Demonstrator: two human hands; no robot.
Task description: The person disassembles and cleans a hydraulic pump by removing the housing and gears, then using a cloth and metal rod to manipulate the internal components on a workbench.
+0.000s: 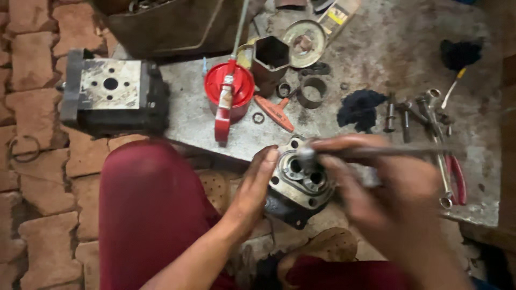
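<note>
Nearest you, your knee in dark red cloth fills the lower left, and your left hand (257, 185) reaches up past it to the pump housing (301, 180), which sits at the near edge of the metal slab (376, 43). That hand is open and pressed flat along the housing's left side, fingers steadying it and not closed around anything. Your right hand (387, 185) comes in from the right, blurred, curled shut around a long thin rod (387, 152). The rod's long axis runs almost level, right to left, and its tip sits at the top of the housing's open face, just above the two round bores, so the housing lies directly left of your right hand and touches your left. The left hand is the closer of the two to the casting; the right meets it only through the rod. Just right of your right hand lie spanners and red-handled pliers (458, 180). Farther back sit a dark rag (360, 109), loose bolts (398, 115), a metal ring (312, 91), a red oil can (229, 86) and a large hex socket (271, 56). Far left, a second pump body (110, 96) rests partly on the brick floor (37, 177).
</note>
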